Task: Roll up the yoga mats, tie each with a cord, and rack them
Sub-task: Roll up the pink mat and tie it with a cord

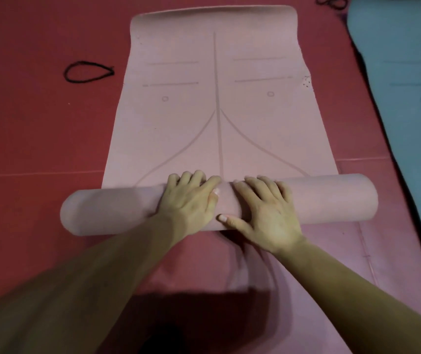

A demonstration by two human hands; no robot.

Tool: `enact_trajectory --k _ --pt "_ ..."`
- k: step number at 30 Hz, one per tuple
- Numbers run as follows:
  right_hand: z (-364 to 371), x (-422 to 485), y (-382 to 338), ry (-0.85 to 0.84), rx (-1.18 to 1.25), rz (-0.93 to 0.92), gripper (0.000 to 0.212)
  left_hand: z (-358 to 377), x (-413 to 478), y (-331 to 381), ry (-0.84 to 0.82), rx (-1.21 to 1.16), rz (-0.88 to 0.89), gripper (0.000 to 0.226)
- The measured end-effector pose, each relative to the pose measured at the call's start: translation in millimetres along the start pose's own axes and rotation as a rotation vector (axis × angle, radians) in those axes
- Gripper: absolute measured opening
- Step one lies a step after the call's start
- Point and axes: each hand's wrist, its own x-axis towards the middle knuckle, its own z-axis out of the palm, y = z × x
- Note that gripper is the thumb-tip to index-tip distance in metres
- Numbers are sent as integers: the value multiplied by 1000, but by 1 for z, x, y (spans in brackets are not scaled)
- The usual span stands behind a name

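Left hand, right hand, seemingly pressing rolled pink mat

floor: red padded floor | seam: pale seam line running across it, left to right

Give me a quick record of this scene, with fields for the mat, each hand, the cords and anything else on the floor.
pink mat: partly rolled, far part still flat
roll: lies crosswise at the near end
left hand: presses on the roll near its middle
right hand: presses on the roll beside it
black cord: loop left of the mat, untouched
second cord: top edge, partly cut off
blue mat: unrolled, at right
red floor: under everything
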Motion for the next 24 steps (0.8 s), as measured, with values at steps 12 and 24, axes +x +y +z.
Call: enact_trajectory --k 12,24 --pt "-2 37 4 -65 -27 16 76 7 -8 -8 198 -46 -25 43" --pt "5 44 12 -42 -53 -63 76 9 1 -10 302 -106 -41 44"
